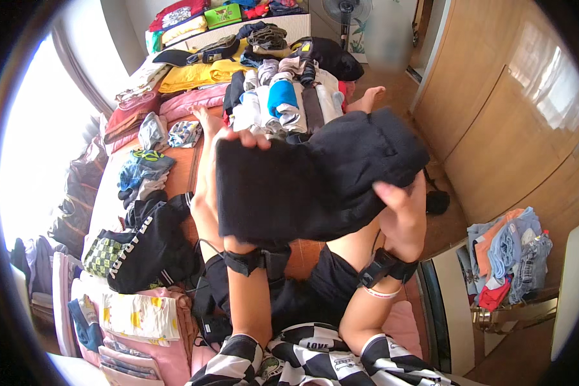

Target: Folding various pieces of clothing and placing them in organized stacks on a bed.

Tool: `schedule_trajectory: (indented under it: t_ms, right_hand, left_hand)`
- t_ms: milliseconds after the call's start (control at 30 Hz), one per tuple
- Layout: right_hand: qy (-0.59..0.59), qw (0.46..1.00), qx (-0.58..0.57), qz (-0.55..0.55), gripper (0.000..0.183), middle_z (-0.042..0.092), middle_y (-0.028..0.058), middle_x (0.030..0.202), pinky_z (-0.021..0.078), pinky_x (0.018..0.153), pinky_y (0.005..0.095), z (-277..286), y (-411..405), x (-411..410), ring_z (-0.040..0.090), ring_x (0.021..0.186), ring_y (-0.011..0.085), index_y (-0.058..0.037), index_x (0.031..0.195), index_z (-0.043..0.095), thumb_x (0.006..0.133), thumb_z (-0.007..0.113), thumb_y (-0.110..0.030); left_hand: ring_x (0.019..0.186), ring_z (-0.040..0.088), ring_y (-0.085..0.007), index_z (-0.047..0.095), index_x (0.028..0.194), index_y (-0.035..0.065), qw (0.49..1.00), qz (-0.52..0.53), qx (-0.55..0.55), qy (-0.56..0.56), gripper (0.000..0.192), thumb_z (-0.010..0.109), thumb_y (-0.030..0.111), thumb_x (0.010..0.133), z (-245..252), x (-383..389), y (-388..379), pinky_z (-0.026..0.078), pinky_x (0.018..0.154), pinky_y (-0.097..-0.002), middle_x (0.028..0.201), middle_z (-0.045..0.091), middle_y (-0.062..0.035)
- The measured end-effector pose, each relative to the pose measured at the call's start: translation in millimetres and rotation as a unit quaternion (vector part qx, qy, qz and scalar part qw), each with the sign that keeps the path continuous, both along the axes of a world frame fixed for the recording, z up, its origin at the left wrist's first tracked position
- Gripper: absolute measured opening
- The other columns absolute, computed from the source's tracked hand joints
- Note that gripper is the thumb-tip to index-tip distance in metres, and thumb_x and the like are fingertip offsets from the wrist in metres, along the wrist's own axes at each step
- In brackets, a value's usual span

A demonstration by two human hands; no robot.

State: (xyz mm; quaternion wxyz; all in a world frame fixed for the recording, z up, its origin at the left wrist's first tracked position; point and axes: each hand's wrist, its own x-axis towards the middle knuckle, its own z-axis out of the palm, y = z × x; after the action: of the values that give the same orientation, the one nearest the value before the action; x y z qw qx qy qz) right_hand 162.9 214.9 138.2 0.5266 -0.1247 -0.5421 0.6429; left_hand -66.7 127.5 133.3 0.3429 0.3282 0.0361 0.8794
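Observation:
A folded black garment (pixel 313 178) is held up in front of me between both hands, above my bent legs. My left hand (pixel 243 140) grips its left end, fingertips curled over the top edge and the rest of the hand mostly behind the cloth. At the right end, my right hand (pixel 403 207) holds it from below, thumb on the near face. Which kind of garment it is, I cannot tell. Beyond it lie rows of rolled clothes (pixel 287 99), a bright blue and white roll among them.
On my left lie a black garment with white lettering (pixel 144 241), a blue patterned bundle (pixel 142 171) and folded cloths on pink bedding (pixel 140 313). Yellow cloth (pixel 193 75) is stacked farther back. Jeans and other clothes (pixel 506 255) are piled at right, near wooden cabinet doors (pixel 502 120).

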Motion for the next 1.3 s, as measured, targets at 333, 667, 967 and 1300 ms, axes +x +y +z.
schedule_trajectory:
  t_ms: [333, 667, 967, 1300]
  right_hand:
    - [0.072, 0.995, 0.052, -0.046, 0.072, 0.067, 0.0173, 0.146, 0.0495, 0.119, 0.0411, 32.3, -31.9, 16.3, 0.067, 0.133, 0.0264, 0.0045, 0.154, 0.054, 0.097, 0.074, -0.035]
    - [-0.059, 0.951, 0.235, -0.191, 0.027, 0.071, 0.0061, 0.115, 0.0544, 0.097, 0.0286, 33.9, -39.2, 19.5, 0.067, 0.105, 0.0116, -0.0009, 0.122, 0.064, 0.1, 0.078, -0.007]
    - [-0.059, 0.95, 0.304, -0.036, 0.035, 0.073, 0.0095, 0.119, 0.0571, 0.096, 0.032, 37.0, -55.7, -3.6, 0.072, 0.108, 0.0143, -0.002, 0.118, 0.066, 0.09, 0.086, -0.002]
    - [-0.006, 0.955, 0.292, 0.054, 0.093, 0.054, 0.0227, 0.157, 0.052, 0.118, 0.0417, 38.0, -52.3, -3.3, 0.046, 0.156, 0.0305, -0.0045, 0.159, 0.048, 0.079, 0.095, -0.004]
  left_hand:
    - [0.103, 0.07, -0.0355, 0.073, 0.107, -0.0085, 0.844, 0.003, -0.083, 0.529, 0.053, 0.065, 0.04, 0.087, 12.6, -2.5, -68.2, 0.052, 0.099, -0.0425, 0.109, 0.073, -0.0271]
    - [0.152, 0.054, -0.0302, 0.052, 0.16, 0.0007, 0.795, 0.181, -0.23, 0.532, 0.062, 0.069, 0.006, 0.101, 28.8, 33.8, -83.8, 0.045, 0.123, -0.0468, 0.165, 0.052, -0.0161]
    - [0.13, 0.064, -0.0165, 0.06, 0.149, 0.0016, 0.828, 0.266, -0.161, 0.466, 0.058, 0.085, 0.013, 0.097, 24.6, 52.4, -70.8, 0.052, 0.109, -0.0345, 0.137, 0.071, -0.0096]
    - [0.087, 0.074, -0.011, 0.062, 0.133, 0.0045, 0.853, 0.292, -0.314, 0.298, 0.038, 0.083, 0.015, 0.102, 37.1, 70.2, -83.3, 0.058, 0.07, -0.0239, 0.109, 0.079, -0.0081]
